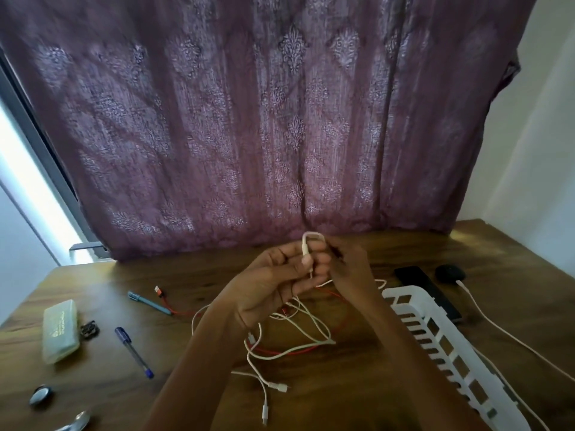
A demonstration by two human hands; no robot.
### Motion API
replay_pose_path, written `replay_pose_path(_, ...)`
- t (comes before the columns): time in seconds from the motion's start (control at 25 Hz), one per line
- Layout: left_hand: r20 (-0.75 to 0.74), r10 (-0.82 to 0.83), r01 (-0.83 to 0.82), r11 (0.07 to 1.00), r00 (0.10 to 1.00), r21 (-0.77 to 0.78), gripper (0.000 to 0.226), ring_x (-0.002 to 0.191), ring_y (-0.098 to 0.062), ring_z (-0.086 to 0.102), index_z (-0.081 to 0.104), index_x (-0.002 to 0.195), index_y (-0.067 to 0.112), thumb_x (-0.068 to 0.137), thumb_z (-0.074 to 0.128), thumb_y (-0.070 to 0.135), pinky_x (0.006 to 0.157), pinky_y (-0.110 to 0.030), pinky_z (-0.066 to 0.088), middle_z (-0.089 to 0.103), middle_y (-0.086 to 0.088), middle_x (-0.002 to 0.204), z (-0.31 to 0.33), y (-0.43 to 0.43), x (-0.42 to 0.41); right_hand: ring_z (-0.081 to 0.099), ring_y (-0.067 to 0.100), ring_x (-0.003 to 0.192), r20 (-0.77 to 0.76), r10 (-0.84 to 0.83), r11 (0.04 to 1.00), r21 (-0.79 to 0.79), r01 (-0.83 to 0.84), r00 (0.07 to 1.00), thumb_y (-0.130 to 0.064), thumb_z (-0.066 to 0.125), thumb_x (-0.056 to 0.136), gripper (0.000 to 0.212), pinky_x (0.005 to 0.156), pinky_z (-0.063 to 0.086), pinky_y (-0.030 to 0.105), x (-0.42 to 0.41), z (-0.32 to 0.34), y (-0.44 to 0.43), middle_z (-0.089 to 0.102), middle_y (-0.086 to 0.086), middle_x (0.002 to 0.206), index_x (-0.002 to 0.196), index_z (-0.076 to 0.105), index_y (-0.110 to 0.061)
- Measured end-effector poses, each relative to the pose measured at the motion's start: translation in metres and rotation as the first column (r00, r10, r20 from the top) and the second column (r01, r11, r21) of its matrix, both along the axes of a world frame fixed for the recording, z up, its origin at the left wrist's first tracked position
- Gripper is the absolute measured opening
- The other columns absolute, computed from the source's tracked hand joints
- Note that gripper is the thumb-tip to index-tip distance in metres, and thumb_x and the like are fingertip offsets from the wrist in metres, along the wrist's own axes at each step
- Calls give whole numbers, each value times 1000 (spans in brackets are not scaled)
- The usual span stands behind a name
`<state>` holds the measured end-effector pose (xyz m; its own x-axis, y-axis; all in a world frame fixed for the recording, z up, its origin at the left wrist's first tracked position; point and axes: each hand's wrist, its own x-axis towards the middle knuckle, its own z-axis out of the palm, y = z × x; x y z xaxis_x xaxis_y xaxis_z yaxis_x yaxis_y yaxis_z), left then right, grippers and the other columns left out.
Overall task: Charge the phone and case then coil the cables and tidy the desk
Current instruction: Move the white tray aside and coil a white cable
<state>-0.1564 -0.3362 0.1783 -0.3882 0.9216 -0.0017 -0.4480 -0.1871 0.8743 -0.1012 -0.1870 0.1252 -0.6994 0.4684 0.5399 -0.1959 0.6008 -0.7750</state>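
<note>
**Left hand [273, 284] and right hand [348, 265] grip one white cable [306, 244] above a tangle**

The left hand curls its fingers round the cable near its plug. The right hand appears to pinch the small loop bent over at the top, though blur softens the detail. Both are raised over the wooden table [342, 384].

The rest of the white cable hangs down into a loose heap of white leads and a red cable [280, 353] lying under the wrists. To the right, behind a white slotted basket [401, 295], lie the black phone [413, 275] and the dark case [450, 273], with a white lead running into the case. A teal pen [149, 301] lies to the left.

The risk is that the held cable looks threaded through the red one. Winding it now may pull a knot tight or drag the heap into the pen.
</note>
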Motion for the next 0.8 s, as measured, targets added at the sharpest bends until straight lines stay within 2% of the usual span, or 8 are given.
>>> replay_pose_path(0.08,65,106,-112,989,992,98,29,87,-16,70,60,104,-1,77,49,-2,73,-23,57,73,-10,94,3,8,-6,63,19,70,121,-74,984,169,53,990,-37,42,87,36,65,50,37,-6,-10,-2,68,3,77,101,67,-14)
replay_pose_path(0.2,92,274,-287,939,957,189,23,98,-19,68,58,101,0,80,48,-3,83,-27,56,70,-11,104,8,16,-20,64,23,81,277,-119,940,341,18,953,-33,45,96,33,70,47,36,-6,-29,-9,69,7,85,120,59,-15)
replay_pose_path(0.4,103,478,-487,836,872,252,19,109,-19,62,57,102,3,91,42,-4,93,-30,51,66,-8,109,7,16,-44,63,5,101,302,93,971,183,-153,949,-23,49,95,35,86,52,30,8,-47,-15,69,-1,107,129,52,-16)
replay_pose_path(0.48,-46,568,-544,805,821,238,19,113,-16,58,57,101,10,93,44,0,95,-29,50,64,-2,111,0,13,-52,59,-6,100,201,100,965,220,-144,974,-33,46,92,39,86,50,19,19,-50,-19,68,-4,106,130,52,-22)
replay_pose_path(0.56,-346,624,-598,778,701,191,21,111,-11,57,58,102,18,93,46,4,93,-26,46,64,3,108,-12,9,-55,54,-17,95,23,39,932,360,-45,999,-27,46,90,36,81,44,3,28,-44,-18,68,-5,98,124,56,-20)
replay_pose_path(0.6,-453,613,-607,774,647,180,21,110,-10,57,58,105,18,93,47,4,93,-24,46,64,4,109,-19,8,-53,55,-14,91,-70,0,891,453,32,998,-20,49,88,33,77,44,2,29,-37,-16,68,-4,93,119,60,-16)
replay_pose_path(0.72,-566,505,-532,836,651,134,17,113,-8,57,54,106,9,93,47,2,89,-21,48,63,6,114,-36,9,-46,60,10,70,-270,-33,721,660,210,962,-5,56,82,28,55,51,23,30,-4,-10,64,1,80,107,67,-10)
replay_pose_path(0.8,-599,395,-420,901,697,105,15,104,-10,60,55,103,10,94,46,3,85,-23,48,66,0,105,-40,10,-39,59,17,64,-326,-18,690,680,248,945,-6,57,84,23,50,49,31,25,21,-6,64,3,76,102,70,-10)
